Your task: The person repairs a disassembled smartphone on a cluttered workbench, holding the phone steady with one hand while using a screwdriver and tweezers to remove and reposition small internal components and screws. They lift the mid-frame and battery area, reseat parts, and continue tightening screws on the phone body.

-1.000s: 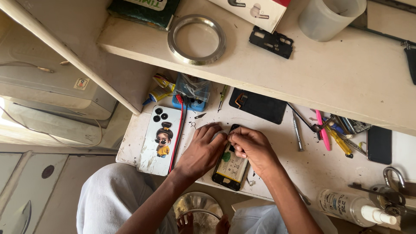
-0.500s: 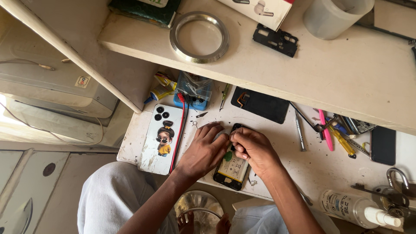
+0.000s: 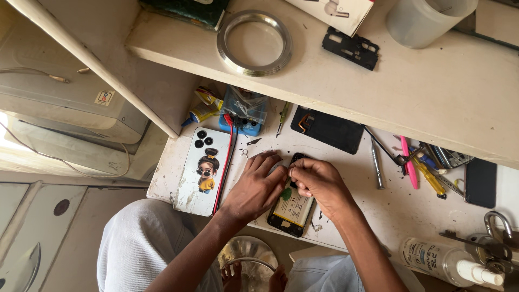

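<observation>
Head view of a white worktable [image 3: 378,211] beneath a shelf [image 3: 421,81]. An opened phone [image 3: 292,208] lies back-up near the front edge of the table, its rear cover off. The body has a black frame; a pale yellow battery with dark print fills most of the interior, and a small green patch shows at the battery's upper left corner. The top end of the phone is hidden under the hands.

The left hand [image 3: 257,186] lies flat on the table with fingers loosely spread, its palm touching the phone's left edge. The right hand [image 3: 319,184] is curled over the phone's upper end, thumb and fingers pressed together in a pinch; what they pinch is too small to tell.

Just left of the left hand lies a white phone case [image 3: 203,170] printed with a cartoon figure, with a red wire [image 3: 224,162] along its right side. Behind the hands lie a black mat [image 3: 327,130], a blue plastic box [image 3: 243,116] and a tube of glue [image 3: 201,112]. To the right lie a metal screwdriver [image 3: 377,165], a pink tool [image 3: 409,162], a dark phone [image 3: 480,183] and a white spray bottle [image 3: 446,260]. On the shelf rest a metal ring [image 3: 254,42] and a black phone frame part [image 3: 350,47].
</observation>
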Tool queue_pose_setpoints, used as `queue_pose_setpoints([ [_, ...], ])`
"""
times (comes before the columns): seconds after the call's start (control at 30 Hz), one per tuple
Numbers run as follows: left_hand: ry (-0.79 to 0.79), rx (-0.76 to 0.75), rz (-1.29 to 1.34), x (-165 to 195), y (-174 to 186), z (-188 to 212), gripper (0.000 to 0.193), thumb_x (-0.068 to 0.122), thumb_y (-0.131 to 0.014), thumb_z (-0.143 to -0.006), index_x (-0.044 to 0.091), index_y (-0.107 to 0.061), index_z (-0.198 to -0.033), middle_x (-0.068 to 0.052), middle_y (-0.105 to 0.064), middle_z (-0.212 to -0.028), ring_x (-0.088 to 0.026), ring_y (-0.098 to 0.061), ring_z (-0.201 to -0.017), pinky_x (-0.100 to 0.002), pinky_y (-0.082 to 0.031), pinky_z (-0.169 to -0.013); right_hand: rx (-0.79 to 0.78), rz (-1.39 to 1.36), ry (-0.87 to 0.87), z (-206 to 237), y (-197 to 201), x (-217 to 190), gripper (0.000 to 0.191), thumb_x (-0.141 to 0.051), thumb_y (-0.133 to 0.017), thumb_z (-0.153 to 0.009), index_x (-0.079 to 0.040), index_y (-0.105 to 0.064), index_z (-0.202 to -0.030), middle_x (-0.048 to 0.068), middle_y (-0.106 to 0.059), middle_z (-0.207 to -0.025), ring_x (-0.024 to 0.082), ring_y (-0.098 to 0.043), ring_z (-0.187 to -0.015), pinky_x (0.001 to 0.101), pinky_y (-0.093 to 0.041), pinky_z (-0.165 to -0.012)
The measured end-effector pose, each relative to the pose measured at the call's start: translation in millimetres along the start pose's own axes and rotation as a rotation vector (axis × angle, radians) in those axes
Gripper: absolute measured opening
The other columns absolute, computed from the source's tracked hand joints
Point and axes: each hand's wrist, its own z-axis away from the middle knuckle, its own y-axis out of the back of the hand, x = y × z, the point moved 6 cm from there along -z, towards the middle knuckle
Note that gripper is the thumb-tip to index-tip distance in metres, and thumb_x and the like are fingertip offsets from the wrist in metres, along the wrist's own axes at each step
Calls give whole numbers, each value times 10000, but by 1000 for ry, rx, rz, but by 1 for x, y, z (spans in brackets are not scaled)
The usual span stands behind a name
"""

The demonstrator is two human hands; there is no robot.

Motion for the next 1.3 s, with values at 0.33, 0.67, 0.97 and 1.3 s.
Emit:
queue_pose_setpoints([
  [0.33,-54,1,-114,9,4,0,418,348,-570,-963,61,-632,-1262,-259,-552,-1302,-412,-474,-1320,-529,-365,-1122,266,697,460,-8,26,-48,71,-43,-721,-881,-8,-697,-938,-4,-679,-797,54,-587,-708,224,-502,-629],
  [0.67,-44,-89,-293,10,-5,-3,664,545,-446,-1007,79,-548,-1469,-269,-509,-1344,-422,-444,-1310,-546,-347,-1098,261,981,552,-7,3,-62,107,-24,-723,-855,-1,-631,-906,65,-663,-836,129,-652,-687,303,-541,-610],
  [0.97,-60,-18,-221,12,3,-3,598,490,-538,-967,52,-625,-1364,-272,-522,-1344,-420,-460,-1299,-541,-358,-1101,286,1132,636,-4,-14,-67,138,-28,-747,-820,12,-625,-872,114,-653,-833,217,-683,-711,359,-552,-640],
  [1.3,-71,31,-151,13,9,-1,579,452,-588,-939,13,-648,-1312,-272,-551,-1329,-417,-468,-1308,-528,-372,-1108,262,1047,427,-24,0,-63,154,-67,-770,-788,25,-654,-833,109,-701,-785,175,-690,-672,322,-558,-623],
])
